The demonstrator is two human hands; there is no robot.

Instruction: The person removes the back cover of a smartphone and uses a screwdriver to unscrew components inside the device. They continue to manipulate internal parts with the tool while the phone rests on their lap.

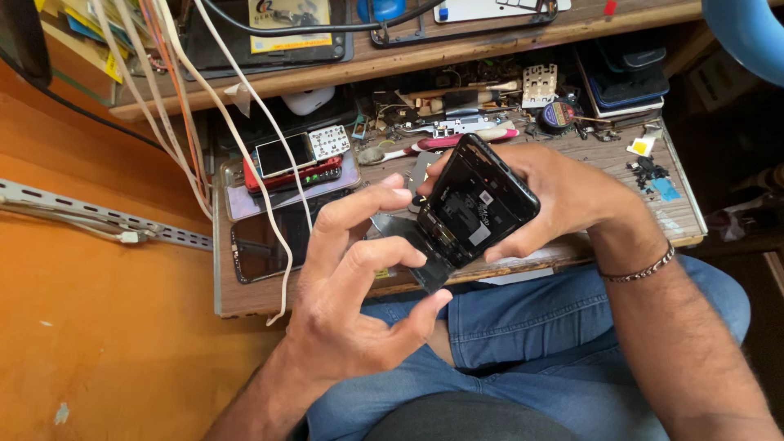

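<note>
So the main thing here is an opened-up black phone (478,204), sitting dead centre of the frame, held up over the front edge of a cluttered wooden workbench (269,298). It's lying with its insides facing the camera: dark internals, a small white sticker near the middle and a paler patch lower down. It's tilted, top corner pointing to the upper left. A flat dark panel (408,245) hangs off its lower left edge, splayed open at an angle from the main body.

The right hand (563,192) is wrapped around the phone's upper right side, fingers curled closed on the edge, thumb along the lower right. The left hand (359,278) is at the lower left, index finger and thumb pinched in on that splayed panel, other fingers loosely bent.

Hard to make out: whether the panel is the screen or a back cover, I honestly can't tell, and the join between it and the body is hidden behind the left fingers. The tiny parts inside the phone are too small to identify. Behind the hands there's a red-handled tool (457,140) partly covered, and a dark phone (261,241) lying flat at the left with a white cable (245,155) across it.
</note>
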